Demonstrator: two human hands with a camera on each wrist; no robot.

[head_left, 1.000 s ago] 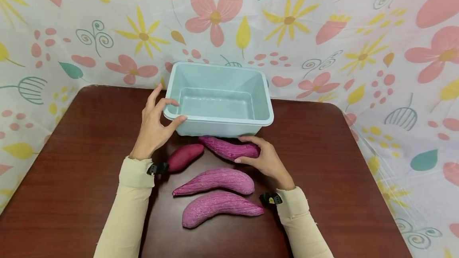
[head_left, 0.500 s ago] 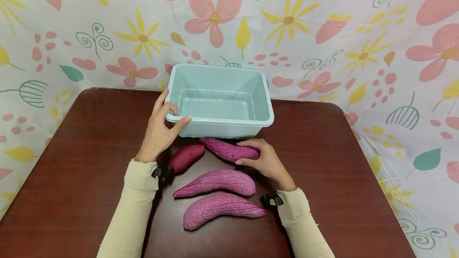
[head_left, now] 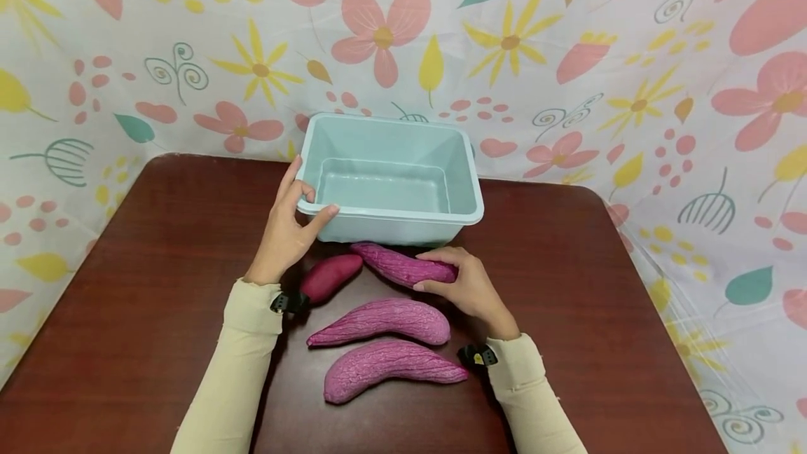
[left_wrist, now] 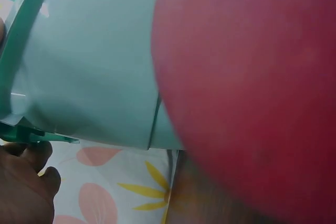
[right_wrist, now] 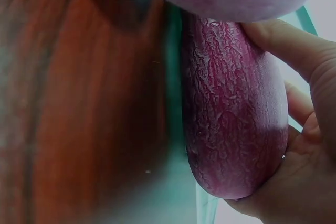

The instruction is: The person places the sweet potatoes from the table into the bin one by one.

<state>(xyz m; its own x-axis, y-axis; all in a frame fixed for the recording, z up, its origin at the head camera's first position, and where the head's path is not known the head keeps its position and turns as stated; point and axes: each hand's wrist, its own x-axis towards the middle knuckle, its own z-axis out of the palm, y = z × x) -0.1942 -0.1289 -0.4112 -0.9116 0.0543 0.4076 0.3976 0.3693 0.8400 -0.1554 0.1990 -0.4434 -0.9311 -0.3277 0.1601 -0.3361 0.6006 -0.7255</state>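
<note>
My right hand [head_left: 469, 286] grips the right end of a wrinkled purple sweet potato [head_left: 397, 265], thumb on the near side and fingers on the far side. This sweet potato [right_wrist: 231, 114] lies along the front of a light blue plastic basin [head_left: 410, 214] in the head view. At the basin's front left corner, my left hand [head_left: 284, 230] holds the rim, its thumb on the front edge and a bent finger over the left edge. Beside the left wrist is a smooth dark red sweet potato [head_left: 330, 279], which fills much of the left wrist view.
Two more wrinkled purple sweet potatoes, an upper one [head_left: 381, 321] and a lower one [head_left: 391, 370], lie between the forearms. The dark brown table [head_left: 567, 265] ends at a flower-patterned cloth [head_left: 536, 54] behind the basin.
My left hand has shifted slightly right and closed in on the basin's corner. The right hand stays on the same sweet potato, which has hardly moved.
</note>
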